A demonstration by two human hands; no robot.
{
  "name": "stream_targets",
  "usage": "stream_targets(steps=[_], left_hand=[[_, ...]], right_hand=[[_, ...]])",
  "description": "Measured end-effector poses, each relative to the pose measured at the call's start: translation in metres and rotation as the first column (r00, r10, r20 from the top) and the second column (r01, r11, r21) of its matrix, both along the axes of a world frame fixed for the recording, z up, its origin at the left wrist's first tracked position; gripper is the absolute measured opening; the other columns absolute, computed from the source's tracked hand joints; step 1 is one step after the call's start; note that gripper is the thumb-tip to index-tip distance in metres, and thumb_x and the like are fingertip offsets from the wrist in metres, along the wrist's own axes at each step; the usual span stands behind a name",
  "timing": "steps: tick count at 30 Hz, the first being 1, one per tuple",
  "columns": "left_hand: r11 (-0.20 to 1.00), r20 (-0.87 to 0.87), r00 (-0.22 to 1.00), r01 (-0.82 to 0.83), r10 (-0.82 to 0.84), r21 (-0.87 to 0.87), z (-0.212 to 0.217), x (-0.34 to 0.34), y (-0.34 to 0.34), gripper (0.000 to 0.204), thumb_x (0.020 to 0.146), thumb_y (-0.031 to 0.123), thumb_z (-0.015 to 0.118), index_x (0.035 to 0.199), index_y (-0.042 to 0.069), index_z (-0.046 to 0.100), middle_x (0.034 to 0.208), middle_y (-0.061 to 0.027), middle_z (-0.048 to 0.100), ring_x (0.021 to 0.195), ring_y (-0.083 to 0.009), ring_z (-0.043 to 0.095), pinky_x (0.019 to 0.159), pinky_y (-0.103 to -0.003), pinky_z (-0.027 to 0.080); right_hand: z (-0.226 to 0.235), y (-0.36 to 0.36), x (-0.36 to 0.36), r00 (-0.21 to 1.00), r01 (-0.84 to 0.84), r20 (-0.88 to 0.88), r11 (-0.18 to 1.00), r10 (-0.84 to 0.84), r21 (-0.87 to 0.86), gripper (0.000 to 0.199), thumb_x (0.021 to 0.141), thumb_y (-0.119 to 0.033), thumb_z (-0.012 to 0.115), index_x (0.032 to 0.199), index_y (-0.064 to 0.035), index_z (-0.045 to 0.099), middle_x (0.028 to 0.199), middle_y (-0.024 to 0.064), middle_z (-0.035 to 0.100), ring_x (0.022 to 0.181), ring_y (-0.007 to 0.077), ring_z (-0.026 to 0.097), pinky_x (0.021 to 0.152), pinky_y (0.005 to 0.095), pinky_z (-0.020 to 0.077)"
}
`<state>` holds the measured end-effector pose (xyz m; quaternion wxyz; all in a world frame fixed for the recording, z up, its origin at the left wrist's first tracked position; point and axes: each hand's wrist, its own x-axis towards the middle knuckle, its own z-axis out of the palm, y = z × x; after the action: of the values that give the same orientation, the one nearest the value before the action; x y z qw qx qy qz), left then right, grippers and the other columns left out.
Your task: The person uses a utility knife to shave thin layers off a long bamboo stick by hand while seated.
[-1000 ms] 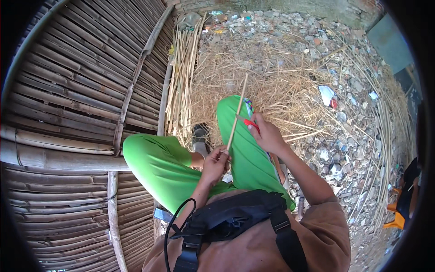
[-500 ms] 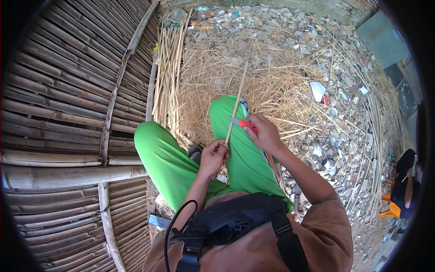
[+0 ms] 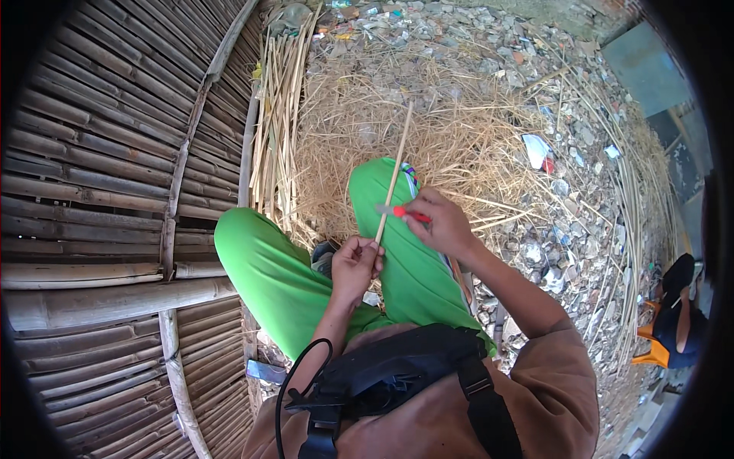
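Note:
A thin, pale bamboo strip [image 3: 399, 157] slants up and away across my raised green-trousered knee. My left hand [image 3: 356, 266] pinches its lower end between thumb and fingers. Closed around the red handle of a utility knife [image 3: 413, 215] is my right hand [image 3: 443, 223], just right of the strip. The knife's short blade points left and lies across the strip a little above my left hand; whether it bites into the strip is too small to tell. The strip's far end sticks out free over the straw.
Pale split strips [image 3: 279, 130] lie bundled along a bamboo slat wall [image 3: 92, 183] on my left. Straw shavings [image 3: 474, 138] and rubble [image 3: 550, 252] cover the ground ahead and right. At the far right edge, a person in dark clothes [image 3: 677, 321] is by an orange chair [image 3: 651, 350].
The knife has shifted slightly left and down along the strip, its blade now angled differently. My view has also moved a little.

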<state>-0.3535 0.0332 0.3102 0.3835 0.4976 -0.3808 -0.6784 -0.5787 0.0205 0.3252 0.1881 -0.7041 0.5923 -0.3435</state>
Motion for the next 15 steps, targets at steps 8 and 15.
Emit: stream_targets(steps=[8,15], left_hand=[[0.997,0.047,0.999,-0.020,0.024,-0.075,-0.008,0.008,0.011,0.010,0.103,0.007,0.061,0.096,0.001,0.064,0.077,-0.0012,0.064,0.060,-0.0062,0.054,0.051,-0.022,0.042],[0.995,0.161,0.987,0.029,-0.013,-0.094,-0.003,0.047,0.044,0.006,0.102,0.004,0.061,0.099,0.001,0.065,0.084,-0.0046,0.069,0.061,-0.0067,0.055,0.052,-0.022,0.043]], right_hand=[[-0.003,-0.001,0.011,0.999,-0.032,-0.008,0.999,0.032,0.008,0.016,0.088,-0.027,0.073,0.100,-0.0158,0.075,0.095,0.0040,0.063,0.077,0.0264,0.070,0.067,0.0394,0.0570],[-0.008,0.004,0.011,1.000,-0.010,-0.017,0.999,0.009,-0.041,0.016,0.088,-0.028,0.073,0.100,-0.0170,0.075,0.095,0.0024,0.062,0.075,0.0250,0.070,0.064,0.0388,0.0570]])
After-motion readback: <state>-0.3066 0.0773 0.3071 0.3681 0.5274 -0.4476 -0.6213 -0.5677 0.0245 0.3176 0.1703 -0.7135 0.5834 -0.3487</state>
